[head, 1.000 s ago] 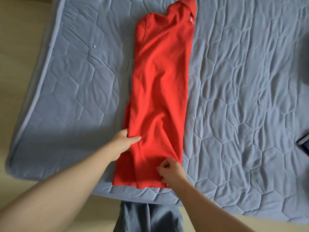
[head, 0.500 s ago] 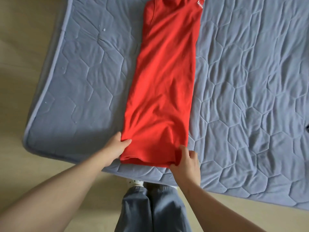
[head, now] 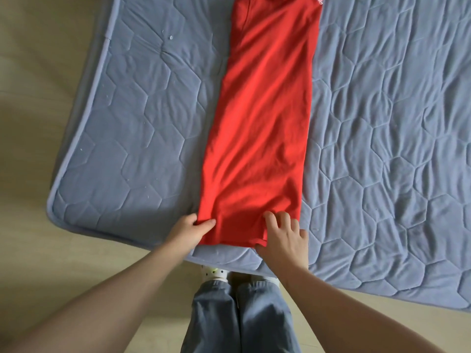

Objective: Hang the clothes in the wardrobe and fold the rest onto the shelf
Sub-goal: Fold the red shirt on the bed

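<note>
A red shirt (head: 265, 118), folded lengthwise into a long narrow strip, lies flat on the blue-grey quilted mattress (head: 387, 138). Its collar end runs out of the top of the view; its hem lies near the mattress's front edge. My left hand (head: 187, 231) pinches the hem's left corner, thumb on top of the cloth. My right hand (head: 284, 236) grips the hem's right corner, fingers spread on top and thumb under the edge.
The mattress's rounded corner (head: 54, 207) is at the left, with beige floor (head: 33, 123) around it. My legs in grey trousers (head: 239, 317) and white shoes stand against the mattress's front edge.
Both hands slid down the shirt to its hem and took hold of the two bottom corners. The shirt lies straighter and the view has shifted downwards.
</note>
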### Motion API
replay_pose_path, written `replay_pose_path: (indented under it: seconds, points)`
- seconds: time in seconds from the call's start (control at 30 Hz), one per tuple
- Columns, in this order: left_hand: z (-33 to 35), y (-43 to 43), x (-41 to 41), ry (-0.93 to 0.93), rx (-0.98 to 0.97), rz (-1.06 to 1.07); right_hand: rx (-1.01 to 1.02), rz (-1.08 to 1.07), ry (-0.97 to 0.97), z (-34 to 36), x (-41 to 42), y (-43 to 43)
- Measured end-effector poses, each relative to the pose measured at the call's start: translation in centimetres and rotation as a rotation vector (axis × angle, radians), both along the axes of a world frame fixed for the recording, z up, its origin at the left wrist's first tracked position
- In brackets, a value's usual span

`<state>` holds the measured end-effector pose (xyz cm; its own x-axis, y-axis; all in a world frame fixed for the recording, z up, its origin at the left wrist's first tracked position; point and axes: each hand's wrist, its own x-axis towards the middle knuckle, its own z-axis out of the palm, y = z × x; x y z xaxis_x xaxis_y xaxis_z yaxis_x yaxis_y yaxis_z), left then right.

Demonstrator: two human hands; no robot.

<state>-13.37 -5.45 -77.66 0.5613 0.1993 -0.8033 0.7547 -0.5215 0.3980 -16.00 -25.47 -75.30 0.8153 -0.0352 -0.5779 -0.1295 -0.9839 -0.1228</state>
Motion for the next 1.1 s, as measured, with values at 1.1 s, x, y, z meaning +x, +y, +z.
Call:
replay_pose_path:
  seconds: [1.1]
  points:
    - [0.2,-0.5,0.9,-0.185,0.125,0.071,0.379,-0.898,-0.098,0.5,-0.6,-2.5]
